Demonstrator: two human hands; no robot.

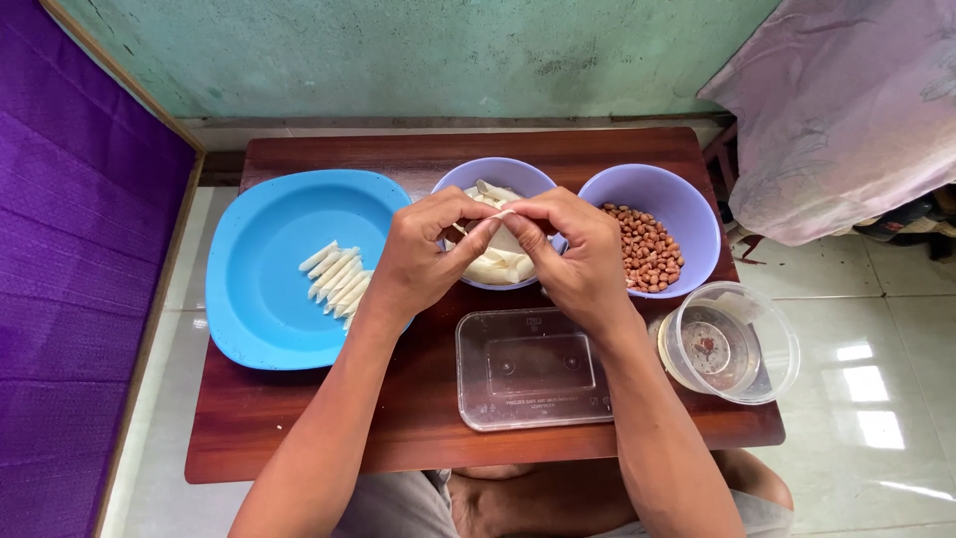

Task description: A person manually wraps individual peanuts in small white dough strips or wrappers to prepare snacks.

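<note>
Nearest the camera, a clear rectangular lid (529,367) lies on the counter (299,423). Above it, the left hand (423,261) and right hand (576,261) meet, each grip pinching one small white wrapper (490,227) over the middle purple bowl (498,175). Pulled unevenly, the thin sheet could tear or slip, dropping away from the finished rolls (337,279) on the blue plate (269,299).

hands (503,249) hide much of the middle bowl (498,179).

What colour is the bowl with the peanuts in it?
The bowl is light purple, seen best in the head view.
</note>
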